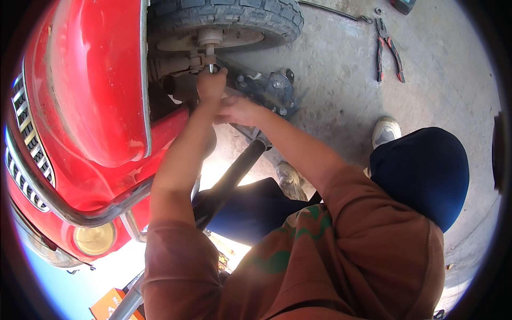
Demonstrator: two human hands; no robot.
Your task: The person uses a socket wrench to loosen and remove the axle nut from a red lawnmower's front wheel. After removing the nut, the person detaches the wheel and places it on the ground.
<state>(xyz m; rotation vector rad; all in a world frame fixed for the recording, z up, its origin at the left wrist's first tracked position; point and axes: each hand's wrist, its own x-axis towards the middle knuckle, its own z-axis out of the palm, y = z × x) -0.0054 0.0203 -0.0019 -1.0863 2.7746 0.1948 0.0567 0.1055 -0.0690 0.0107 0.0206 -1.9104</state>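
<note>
Under the red vehicle's front corner [96,96], L to R: left hand [211,84] reaches up w/ fingers curled shut round a small metal stud [212,68] below the wheel hub [209,37]; stud's long axis runs vertical, just above the knuckles. Right hand [238,110] sits lower, beside it, fingers loosely bent on the dark bracket [266,88]; grip can't be told. Left is nearer. Pliers [388,49] lie well apart on concrete.

1. The grey concrete floor [341,80] carries everything.
2. The tyre [234,18] stands on it just above the gripping hands [221,96].
3. Red-handled pliers [388,50] lie well right of the grip.
4. A thin metal rod [333,10] lies beyond, upper right.
</note>
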